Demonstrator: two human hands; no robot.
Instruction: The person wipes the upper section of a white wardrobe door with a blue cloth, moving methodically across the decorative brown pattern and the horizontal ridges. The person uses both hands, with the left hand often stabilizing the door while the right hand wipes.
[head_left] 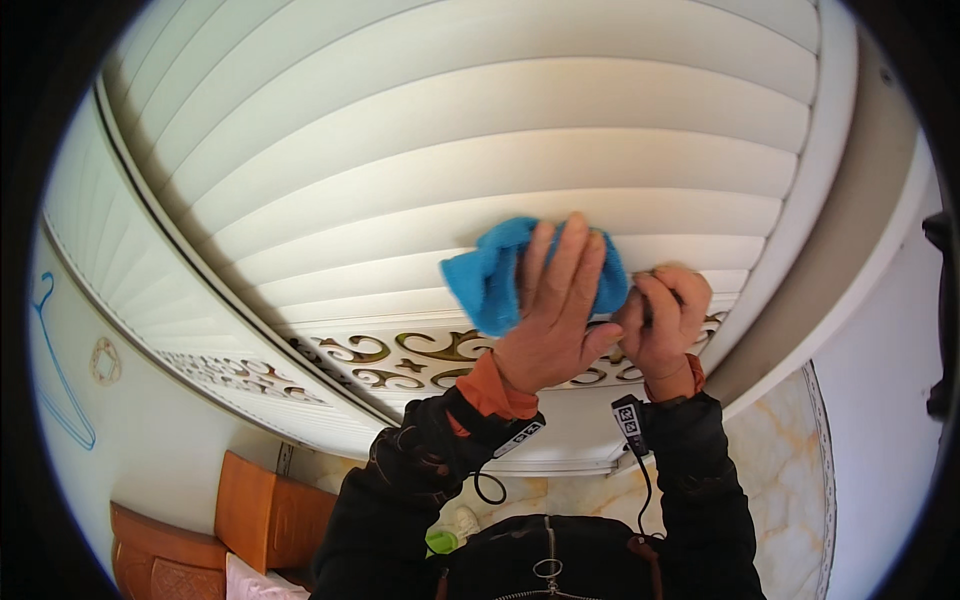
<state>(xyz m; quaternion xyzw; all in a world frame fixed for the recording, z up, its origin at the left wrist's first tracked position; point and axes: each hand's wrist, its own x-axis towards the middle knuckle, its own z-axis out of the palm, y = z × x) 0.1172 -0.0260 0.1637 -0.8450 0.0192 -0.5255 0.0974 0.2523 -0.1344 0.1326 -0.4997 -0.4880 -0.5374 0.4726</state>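
Note:
A bunched blue cloth [490, 275] lies against the lower slats of a white louvered door [480, 100]. My left hand [555, 320] holds the cloth pressed to the slats, its fingers laid along it and its thumb out to the right. Just right of the cloth, my right hand [665, 315] is closed, its fingers curled in close to the door. What those fingers grip, if anything, is hidden. Below both hands runs a panel of gold scrollwork [440, 347], partly covered by my hands and wrists.
Another white door panel [200, 290] stands to the left. A blue hanger [62, 370] hangs on the wall at far left. Lower left are a wooden cabinet [270, 510], a wooden headboard [165, 555] and a pink pillow [255, 580]. A green object [441, 541] sits on the marbled floor [775, 500].

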